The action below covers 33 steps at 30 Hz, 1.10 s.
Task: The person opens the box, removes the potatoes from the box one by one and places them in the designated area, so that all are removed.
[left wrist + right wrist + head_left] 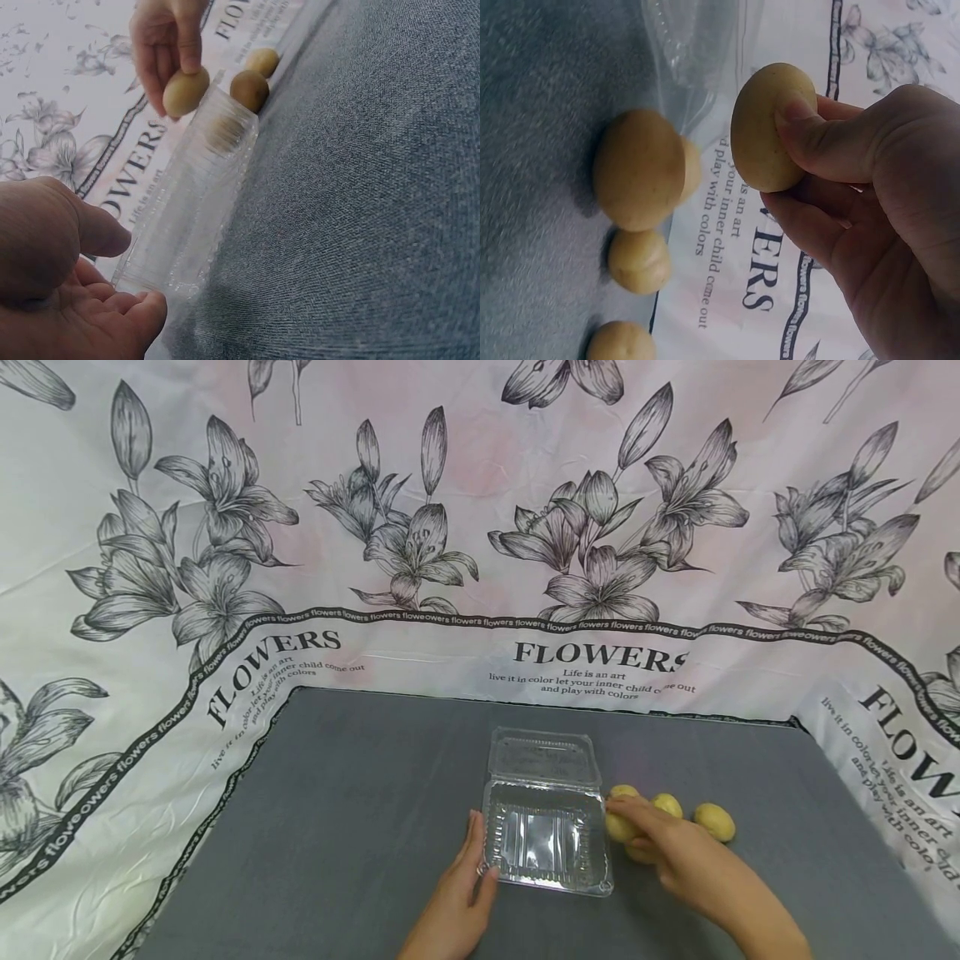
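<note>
In the right wrist view my right hand (885, 172) pinches a yellow-brown potato (769, 127) between thumb and fingertips, raised above the table. Seen from the head, this right hand (667, 843) is just beside the right wall of a clear plastic clamshell container (600, 860). The container stands with its lid (543, 756) folded back; no potato shows inside it. At its near left corner my left hand (457, 893) grips the side, thumb and fingers around the edge. More potatoes (714, 822) lie right of the container, some partly hidden by the right hand.
The dark grey tabletop (360, 827) extends to both sides of the container. Behind and beside it hangs a white cloth (420, 660) printed with flowers and lettering. Loose potatoes (639, 261) sit close together on the table under the right hand.
</note>
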Motion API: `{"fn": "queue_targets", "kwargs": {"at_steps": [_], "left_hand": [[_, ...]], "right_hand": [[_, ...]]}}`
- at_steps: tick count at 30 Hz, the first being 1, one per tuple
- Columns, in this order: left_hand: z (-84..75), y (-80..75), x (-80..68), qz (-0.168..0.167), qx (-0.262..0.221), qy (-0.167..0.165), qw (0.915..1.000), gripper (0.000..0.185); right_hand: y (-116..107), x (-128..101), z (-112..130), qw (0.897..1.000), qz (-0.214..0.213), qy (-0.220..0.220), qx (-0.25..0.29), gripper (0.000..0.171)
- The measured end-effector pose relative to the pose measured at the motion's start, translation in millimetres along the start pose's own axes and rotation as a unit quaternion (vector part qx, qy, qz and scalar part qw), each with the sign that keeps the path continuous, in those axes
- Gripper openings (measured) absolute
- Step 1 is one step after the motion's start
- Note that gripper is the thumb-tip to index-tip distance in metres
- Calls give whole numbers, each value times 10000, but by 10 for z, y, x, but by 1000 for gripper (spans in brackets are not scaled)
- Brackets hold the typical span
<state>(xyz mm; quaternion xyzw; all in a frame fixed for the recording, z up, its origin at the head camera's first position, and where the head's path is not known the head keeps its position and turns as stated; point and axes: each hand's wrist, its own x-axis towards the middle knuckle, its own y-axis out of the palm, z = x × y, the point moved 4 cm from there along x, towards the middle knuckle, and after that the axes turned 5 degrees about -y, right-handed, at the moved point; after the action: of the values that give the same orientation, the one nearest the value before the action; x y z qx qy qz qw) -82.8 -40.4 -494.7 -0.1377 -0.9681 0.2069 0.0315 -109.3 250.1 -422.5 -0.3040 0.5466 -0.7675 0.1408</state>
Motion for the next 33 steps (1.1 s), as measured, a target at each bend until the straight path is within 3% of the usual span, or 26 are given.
{"fn": "queue_targets", "kwargs": {"at_steps": [8,15,24,33], "left_hand": [[6,0,9,24,-7,-66,10000,73],[10,7,21,94,-47,-122,9999,74],[14,11,22,60,-94,-79,9999,74],[24,9,20,37,-118,-109,9999,74]], "right_hand": [[-21,-103,-102,9984,-376,-298,-309,60],[-40,-179,-178,9966,-534,-565,-261,59],[-88,-297,-275,9980,-465,-32,-424,60],[-103,-358,-318,9979,-466,118,-436,60]]}}
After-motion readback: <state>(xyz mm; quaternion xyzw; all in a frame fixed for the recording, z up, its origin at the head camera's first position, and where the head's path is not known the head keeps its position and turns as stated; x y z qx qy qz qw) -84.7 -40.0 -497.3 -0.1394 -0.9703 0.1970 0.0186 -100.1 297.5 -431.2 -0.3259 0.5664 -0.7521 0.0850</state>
